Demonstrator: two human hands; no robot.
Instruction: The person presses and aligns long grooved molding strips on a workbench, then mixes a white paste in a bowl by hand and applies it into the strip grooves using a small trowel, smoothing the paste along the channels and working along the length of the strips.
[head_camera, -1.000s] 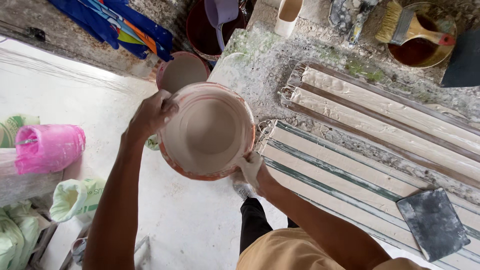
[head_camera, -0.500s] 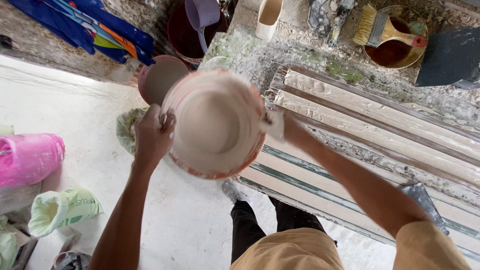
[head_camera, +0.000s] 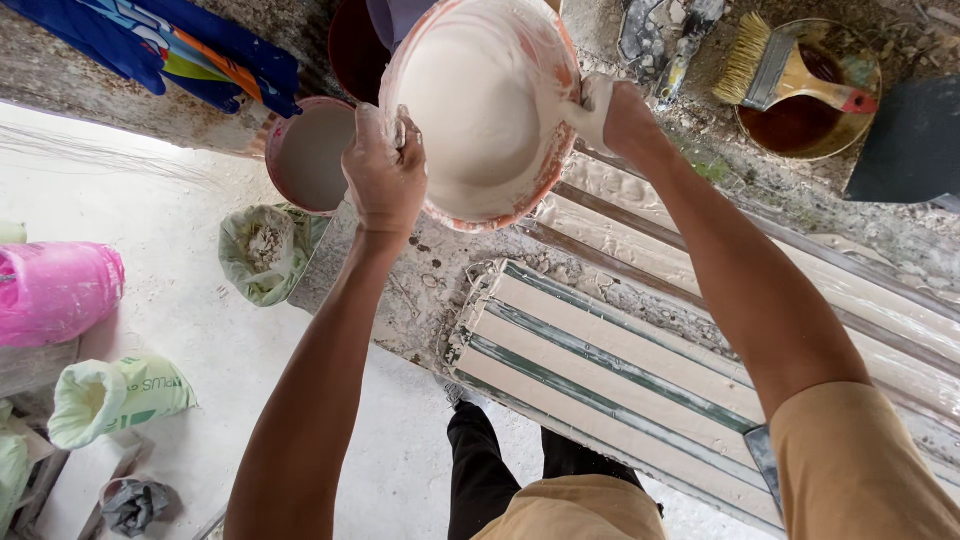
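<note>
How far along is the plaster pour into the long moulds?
Done: the near ribbed mould already looks filled with white mix. In hand: left hand and right hand hold the basin, which is full of white plaster, above the far mould. Left: nothing is pouring.

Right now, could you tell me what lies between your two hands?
In the head view, the plaster-filled bowl lies between the left hand and the right hand; both grip its rim.

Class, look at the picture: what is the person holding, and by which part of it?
A plaster-smeared basin of white mix, held by its rim with both hands: the left hand grips the near-left edge, and the right hand grips the right edge.
</note>
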